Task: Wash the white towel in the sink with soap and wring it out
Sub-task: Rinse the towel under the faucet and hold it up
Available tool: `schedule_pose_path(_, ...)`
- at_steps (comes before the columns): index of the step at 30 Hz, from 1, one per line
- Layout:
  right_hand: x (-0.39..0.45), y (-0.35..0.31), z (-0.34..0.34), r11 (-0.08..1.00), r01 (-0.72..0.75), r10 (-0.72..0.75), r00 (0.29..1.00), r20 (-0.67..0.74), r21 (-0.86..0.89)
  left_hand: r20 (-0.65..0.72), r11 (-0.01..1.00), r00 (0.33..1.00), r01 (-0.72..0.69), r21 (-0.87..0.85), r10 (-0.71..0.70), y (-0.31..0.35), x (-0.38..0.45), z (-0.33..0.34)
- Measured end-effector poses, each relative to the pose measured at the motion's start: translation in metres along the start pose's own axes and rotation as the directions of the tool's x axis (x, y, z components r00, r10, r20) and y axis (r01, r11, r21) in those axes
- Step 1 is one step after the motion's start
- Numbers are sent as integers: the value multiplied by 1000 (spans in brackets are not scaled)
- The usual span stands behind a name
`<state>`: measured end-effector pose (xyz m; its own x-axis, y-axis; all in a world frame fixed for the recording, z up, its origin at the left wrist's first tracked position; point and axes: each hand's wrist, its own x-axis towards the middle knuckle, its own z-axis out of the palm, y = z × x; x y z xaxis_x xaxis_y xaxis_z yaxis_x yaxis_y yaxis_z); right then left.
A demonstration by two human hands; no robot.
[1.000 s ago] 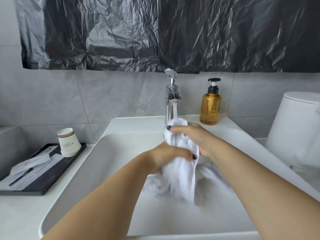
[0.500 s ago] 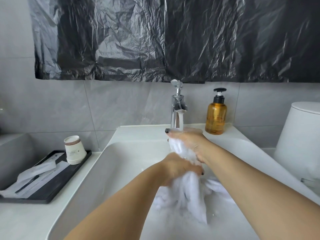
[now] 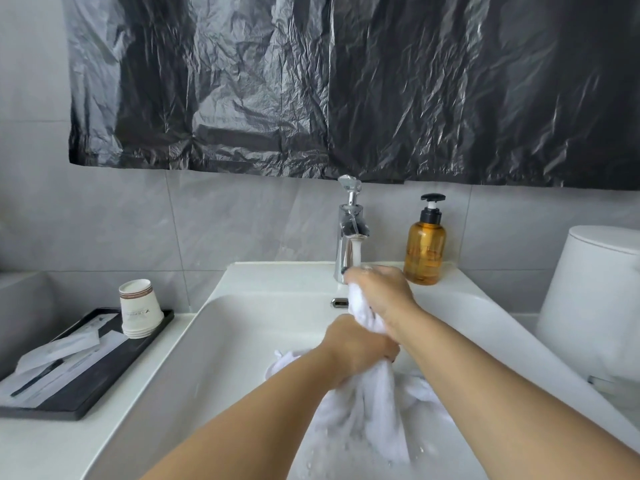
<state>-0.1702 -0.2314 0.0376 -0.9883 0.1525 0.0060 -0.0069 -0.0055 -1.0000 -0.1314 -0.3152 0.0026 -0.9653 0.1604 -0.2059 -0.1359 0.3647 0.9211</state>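
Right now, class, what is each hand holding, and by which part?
Both grip the white towel: the right hand its top end under the tap, the left hand its bunched middle just below.

My right hand [image 3: 379, 296] grips the top of the white towel [image 3: 377, 410] under the running faucet [image 3: 349, 233], my left hand [image 3: 356, 348] squeezing it just below, over the white sink [image 3: 242, 327]. An amber soap bottle [image 3: 425, 251] stands beside the faucet.

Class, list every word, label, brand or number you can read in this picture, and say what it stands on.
None can be read.
Paper cups: grey print, too blurred.
Soap bottle: faint marking, too blurred.
Sachets on black tray: print too small.
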Motion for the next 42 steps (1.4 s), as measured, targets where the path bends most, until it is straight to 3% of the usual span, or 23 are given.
schedule_pose_path(2, -1, -7, -5, 1000, 6, -6, 997, 73, -5, -14, 992, 1000, 6, -130, -8, 4, 0, -8)
schedule_pose_path(4, -1, -7, -15, 997, -78, 72, 981, 180, 29, -34, 955, 999, 7, -296, -18, 9, 0, -16)
schedule_pose_path(7, -6, 7, -29, 983, -177, 141, 908, 396, 55, -37, 832, 999, -17, -554, -5, 16, 5, -29)
schedule_pose_path(10, -15, 24, -27, 991, -85, 126, 869, 478, -107, -40, 742, 998, -57, -667, 42, 23, 4, -39)
schedule_pose_path(12, -17, 23, -18, 973, 47, 68, 874, 481, -225, -119, 747, 991, -126, -653, 63, 28, 1, -43)
schedule_pose_path(15, -16, 20, -13, 928, 122, 77, 861, 502, -352, -198, 726, 978, -187, -662, 72, 33, -3, -45)
schedule_pose_path(21, -23, 3, -6, 846, 244, -129, 956, 262, -474, -247, 684, 957, -283, -673, 154, 37, 1, -62)
schedule_pose_path(24, -21, 6, -3, 881, 217, -172, 975, 141, -421, -216, 785, 950, -307, -538, 223, 31, 1, -63)
schedule_pose_path(27, -20, 3, -11, 989, 89, -77, 992, 104, -121, 24, 876, 933, -329, -352, 360, 20, -4, -51)
schedule_pose_path(29, -23, 0, -15, 999, -22, 13, 984, 178, 46, 186, 927, 925, -282, -248, 332, 11, -5, -44)
schedule_pose_path(32, -25, 1, -12, 995, -55, 37, 979, 203, 86, 354, 943, 878, -263, -206, 322, -4, -2, -41)
schedule_pose_path(36, -21, 3, -8, 986, -56, 32, 988, 152, 158, 394, 985, 903, -154, -81, 173, -14, -3, -40)
schedule_pose_path(38, -21, 5, -10, 989, -33, 6, 982, 189, 142, 348, 994, 933, -107, 22, 93, -16, 0, -33)
schedule_pose_path(42, -23, 5, -13, 994, 39, -65, 965, 256, 105, 237, 979, 969, -113, 169, 71, -11, -2, -15)
